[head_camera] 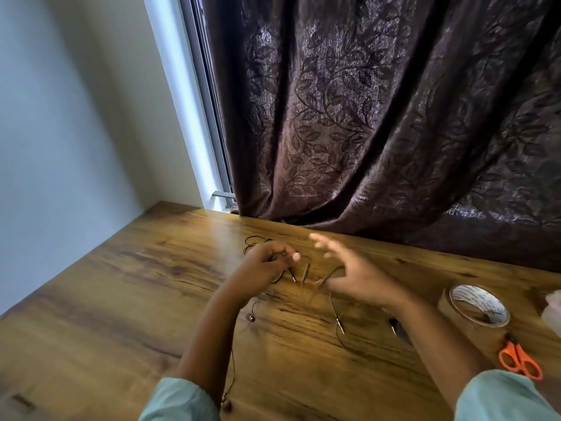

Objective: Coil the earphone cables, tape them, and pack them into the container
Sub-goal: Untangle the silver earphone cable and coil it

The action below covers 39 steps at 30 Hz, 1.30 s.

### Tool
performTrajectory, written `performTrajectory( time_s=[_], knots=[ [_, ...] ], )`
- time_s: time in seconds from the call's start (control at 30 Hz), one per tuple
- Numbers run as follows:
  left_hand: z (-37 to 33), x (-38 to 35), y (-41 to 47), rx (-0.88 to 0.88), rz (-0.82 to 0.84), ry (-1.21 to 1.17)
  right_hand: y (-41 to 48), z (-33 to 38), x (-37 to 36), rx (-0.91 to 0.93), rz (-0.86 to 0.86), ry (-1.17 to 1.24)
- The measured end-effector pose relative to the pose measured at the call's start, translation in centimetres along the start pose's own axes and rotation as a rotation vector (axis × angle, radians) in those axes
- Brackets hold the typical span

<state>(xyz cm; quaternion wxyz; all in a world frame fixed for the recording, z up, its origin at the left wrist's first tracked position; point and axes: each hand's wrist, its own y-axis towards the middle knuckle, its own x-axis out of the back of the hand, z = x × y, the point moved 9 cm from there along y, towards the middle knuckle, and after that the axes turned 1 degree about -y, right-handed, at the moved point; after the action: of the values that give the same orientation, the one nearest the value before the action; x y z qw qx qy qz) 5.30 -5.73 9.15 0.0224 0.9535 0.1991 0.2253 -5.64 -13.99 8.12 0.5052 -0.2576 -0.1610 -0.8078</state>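
Observation:
Thin black earphone cables [338, 322] lie tangled on the wooden table [136, 284], with several metal jack plugs pointing toward me. My left hand [267, 265] grips a bunch of the cable, one plug sticking out below its fingers. An earbud [251, 318] hangs from that cable beside my left forearm, and another earbud [227, 405] lies near the sleeve. My right hand [349, 268] hovers just right of the left, fingers spread and blurred, holding nothing that I can see. A roll of brown tape [473, 306] lies flat at the right.
Orange-handled scissors [519, 360] lie near the table's right front, below the tape. A pale object [553, 311] shows at the right edge, cut off. A dark patterned curtain [379, 132] hangs onto the table's far edge. A wall stands at the left.

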Motion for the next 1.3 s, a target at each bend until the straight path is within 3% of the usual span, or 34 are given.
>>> performTrajectory(
  time_s=[0.1,0.17,0.3,0.43,0.67,0.8,1.03,1.17,1.3],
  knots=[
    [-0.6,-1.0,0.7,-0.031,0.000,0.024,0.2,1.3,-3.0,0.012,0.129,0.312],
    [-0.6,-0.8,0.7,-0.040,-0.021,0.014,0.4,1.0,-2.4,-0.030,0.019,0.449],
    [0.4,0.5,-0.2,0.009,-0.031,-0.007,0.5,-2.5,1.6,-0.121,-0.263,0.341],
    [2.2,2.4,-1.3,0.075,-0.038,-0.021,-0.6,-5.4,6.4,-0.185,-0.504,0.408],
    [5.6,4.6,-2.0,0.221,-0.030,0.054,-1.9,-9.2,8.5,-0.297,-0.668,0.568],
    [8.0,5.5,-2.2,0.258,-0.102,0.197,-1.4,-9.4,7.5,-0.305,-0.590,0.574],
    [8.9,2.2,-1.7,0.263,-0.189,0.287,-0.4,-5.9,3.5,-0.304,-0.263,0.433],
    [10.0,-0.1,-1.3,0.331,-0.223,0.281,0.0,-6.0,1.6,-0.336,-0.109,0.034],
    [11.7,-1.6,-1.5,0.411,-0.223,0.303,0.0,-7.5,1.1,-0.341,-0.129,-0.189]
  ],
)
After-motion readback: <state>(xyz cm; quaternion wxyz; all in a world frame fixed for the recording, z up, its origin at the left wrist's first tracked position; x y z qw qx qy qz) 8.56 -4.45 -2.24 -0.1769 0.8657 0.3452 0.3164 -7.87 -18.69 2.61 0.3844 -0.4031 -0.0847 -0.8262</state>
